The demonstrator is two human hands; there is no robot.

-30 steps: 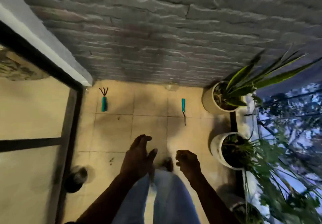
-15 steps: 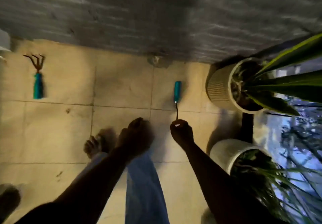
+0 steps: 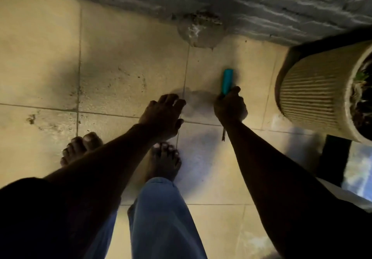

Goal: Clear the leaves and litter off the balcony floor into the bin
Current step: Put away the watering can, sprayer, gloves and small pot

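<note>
We are bent over a pale tiled balcony floor (image 3: 124,61), dimly lit, with a rough grey stone wall (image 3: 261,2) along its far edge. Our right hand (image 3: 230,106) is clenched round a small garden tool (image 3: 227,84): its teal handle sticks up past the knuckles toward the wall, and a thin dark metal end shows below the wrist. Our left hand (image 3: 164,115) hangs just beside it, fingers loosely spread, holding nothing. Below the hands are our two bare feet (image 3: 164,159). To the right, near the tool hand, stands a ribbed cream plant pot (image 3: 314,95).

The litter we can make out is thin: dark specks on the tile left of the hands (image 3: 128,78), a small clump further left (image 3: 31,118), and a crust of debris at the foot of the wall (image 3: 201,16) (over a grey patch that may be a drain). No bin is in view.

The risks, as we judge them: the metal end sits close to our toes, so a careless swing could jab a foot; raking toward the wall might push grit into that patch; a wide sweep right could knock the pot.
</note>
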